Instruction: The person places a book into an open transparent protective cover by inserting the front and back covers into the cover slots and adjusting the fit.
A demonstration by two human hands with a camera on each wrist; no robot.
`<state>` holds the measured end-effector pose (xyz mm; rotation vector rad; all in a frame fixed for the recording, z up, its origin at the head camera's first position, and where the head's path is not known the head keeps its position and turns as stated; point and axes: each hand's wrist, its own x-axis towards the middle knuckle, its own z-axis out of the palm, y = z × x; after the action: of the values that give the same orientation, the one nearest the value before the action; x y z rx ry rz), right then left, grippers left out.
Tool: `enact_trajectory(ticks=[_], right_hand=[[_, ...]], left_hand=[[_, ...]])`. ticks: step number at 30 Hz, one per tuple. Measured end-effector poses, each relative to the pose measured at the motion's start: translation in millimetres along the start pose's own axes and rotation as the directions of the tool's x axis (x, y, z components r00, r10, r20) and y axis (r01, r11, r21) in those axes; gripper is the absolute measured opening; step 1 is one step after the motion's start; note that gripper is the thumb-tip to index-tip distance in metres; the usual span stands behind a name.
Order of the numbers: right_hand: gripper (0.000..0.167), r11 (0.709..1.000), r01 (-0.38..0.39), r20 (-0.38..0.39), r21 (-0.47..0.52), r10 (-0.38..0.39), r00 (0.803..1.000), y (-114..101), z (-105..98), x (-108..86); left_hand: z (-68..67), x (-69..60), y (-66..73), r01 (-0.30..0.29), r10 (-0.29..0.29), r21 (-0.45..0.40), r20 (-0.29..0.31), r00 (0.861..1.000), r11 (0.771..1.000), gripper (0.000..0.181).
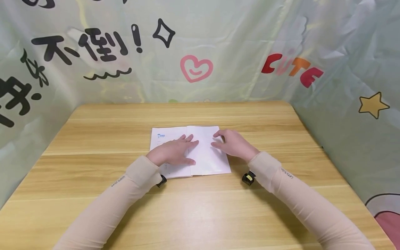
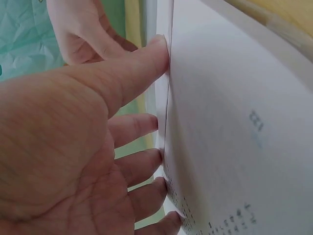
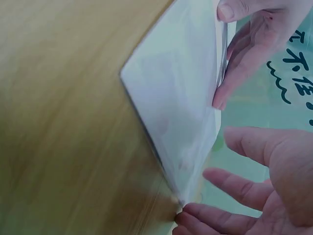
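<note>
A book (image 1: 209, 158) lies open on the table, its right page blank and its left page marked with small print and a blue figure near the top. Across the fold my left hand (image 1: 173, 152) rests with fingers spread, thumb and fingertips touching the paper near the gutter. My right hand (image 1: 235, 144) is at the book's right edge, with thumb and index finger apart over the blank page. In the right wrist view, lower fingers (image 3: 215, 215) of that hand are beside a corner of the book; whether they touch it I cannot tell.
The wooden table (image 1: 203, 208) extends around the book on all sides. Behind and beside it hangs a pale printed cloth (image 1: 231, 41) with lettering, a heart and a star. Small black devices (image 1: 249, 177) sit at both wrists, below the beige sleeves.
</note>
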<state>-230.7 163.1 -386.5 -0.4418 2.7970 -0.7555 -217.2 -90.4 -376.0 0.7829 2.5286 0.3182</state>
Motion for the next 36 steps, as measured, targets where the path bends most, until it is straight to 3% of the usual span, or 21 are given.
enact_trajectory(ticks=[6,9,12,15,19,23,25,30,36], right_hand=[[0.046,0.999,-0.009,0.02,0.037,0.008,1.0,6,-4,3.3],[0.043,0.989,-0.019,0.021,0.145,0.016,1.0,14,-6,7.2],[0.043,0.956,-0.049,0.037,0.29,0.04,0.999,25,-9,10.0],[0.049,0.883,-0.091,0.079,0.46,0.061,0.995,35,-12,11.8],[0.061,0.751,-0.152,0.128,0.642,0.09,0.988,44,-14,14.2],[0.065,0.67,-0.2,0.143,0.715,0.139,0.98,46,-15,15.1],[0.065,0.656,-0.213,0.143,0.724,0.159,0.977,45,-16,15.1],[0.062,0.655,-0.226,0.141,0.721,0.182,0.973,43,-15,16.5],[0.047,0.726,-0.193,0.132,0.66,0.14,0.981,43,-10,14.7]], left_hand=[[-0.2,1.1,-1.0,0.0,0.0,-0.009,0.003,1.0,1.0,0.085],[-0.2,1.7,-1.5,0.0,0.0,-0.013,0.004,1.0,1.0,0.085],[-0.3,1.7,-1.9,0.001,-0.001,-0.023,0.005,1.0,1.0,0.086],[-0.1,1.5,-2.2,0.0,0.0,-0.038,0.003,1.0,0.999,0.086],[0.6,0.2,-3.1,-0.01,0.01,-0.059,-0.002,1.0,0.998,0.085],[2.1,-0.3,-4.8,-0.028,0.027,-0.066,-0.013,1.0,0.997,0.085],[2.7,-0.2,-5.4,-0.034,0.033,-0.065,-0.021,0.999,0.997,0.085],[2.2,-0.8,-5.9,-0.04,0.039,-0.069,-0.025,0.999,0.997,0.086],[2.8,-0.4,-8.5,-0.043,0.04,-0.094,-0.032,0.999,0.995,0.088]])
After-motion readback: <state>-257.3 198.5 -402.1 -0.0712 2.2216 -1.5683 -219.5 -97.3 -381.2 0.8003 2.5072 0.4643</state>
